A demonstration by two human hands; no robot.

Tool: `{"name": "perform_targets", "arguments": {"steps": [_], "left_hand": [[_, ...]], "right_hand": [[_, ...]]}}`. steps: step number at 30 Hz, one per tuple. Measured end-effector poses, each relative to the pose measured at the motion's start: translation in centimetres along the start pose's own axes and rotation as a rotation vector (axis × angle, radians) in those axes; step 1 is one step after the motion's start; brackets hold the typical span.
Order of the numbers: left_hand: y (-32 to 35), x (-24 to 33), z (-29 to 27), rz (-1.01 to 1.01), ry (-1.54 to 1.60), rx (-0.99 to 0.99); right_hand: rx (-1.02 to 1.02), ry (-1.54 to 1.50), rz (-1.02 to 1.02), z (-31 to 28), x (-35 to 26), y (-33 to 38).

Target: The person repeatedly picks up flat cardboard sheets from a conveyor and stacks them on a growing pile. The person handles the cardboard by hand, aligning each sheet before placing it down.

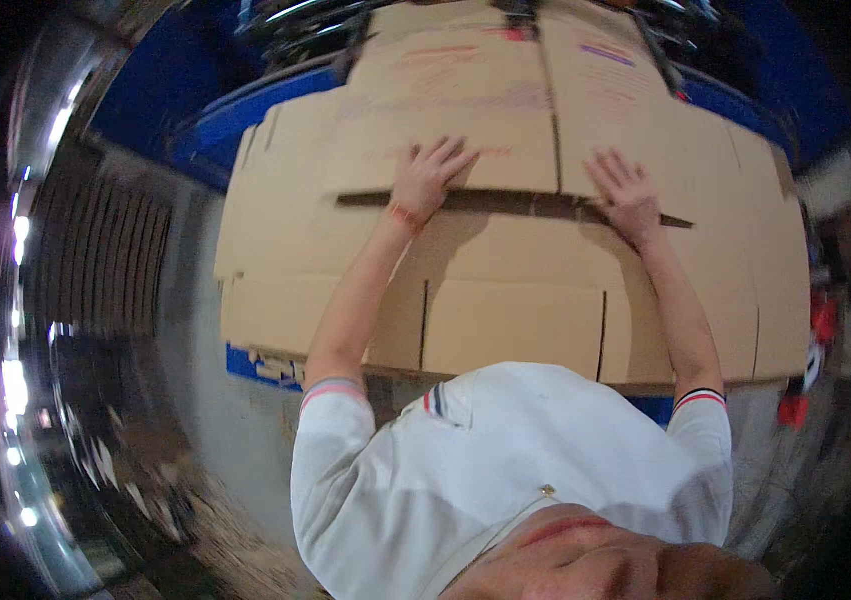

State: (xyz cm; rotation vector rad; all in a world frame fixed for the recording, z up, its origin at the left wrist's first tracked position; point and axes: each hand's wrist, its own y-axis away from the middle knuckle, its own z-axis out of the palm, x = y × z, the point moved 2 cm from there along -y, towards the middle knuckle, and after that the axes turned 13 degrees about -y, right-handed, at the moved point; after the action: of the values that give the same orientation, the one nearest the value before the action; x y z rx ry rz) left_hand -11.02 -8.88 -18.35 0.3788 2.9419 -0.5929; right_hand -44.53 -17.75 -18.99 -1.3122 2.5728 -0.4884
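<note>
A large flat sheet of brown cardboard [505, 255] with cut slots and faint print lies in front of me. Beyond it, more flat cardboard [445, 90] reaches toward the machine, and a dark gap separates the two across the middle. My left hand [427, 178] rests palm down on the far cardboard, just past the gap, fingers spread. To the right, my right hand [628, 198] lies across the gap's right part, its fingers spread on the far cardboard as well. Neither hand grips anything.
A machine with a blue frame [215, 125] and metal rods [310, 25] stands at the far side. Left of the cardboard is grey floor [230, 430], with dark slatted stacks [95, 245] farther off. Red items [820, 320] sit beyond the right edge.
</note>
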Motion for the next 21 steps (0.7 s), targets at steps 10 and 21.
{"name": "perform_targets", "arguments": {"steps": [10, 21], "left_hand": [[4.1, -13.4, 3.2, -0.522, -0.2, 0.045], [13.5, -33.2, 4.3, -1.286, -0.064, -0.294]], "right_hand": [[0.224, -0.048, 0.331, 2.4, 5.3, 0.6], [0.177, -0.171, 0.424, 2.3, 5.5, 2.2]]}}
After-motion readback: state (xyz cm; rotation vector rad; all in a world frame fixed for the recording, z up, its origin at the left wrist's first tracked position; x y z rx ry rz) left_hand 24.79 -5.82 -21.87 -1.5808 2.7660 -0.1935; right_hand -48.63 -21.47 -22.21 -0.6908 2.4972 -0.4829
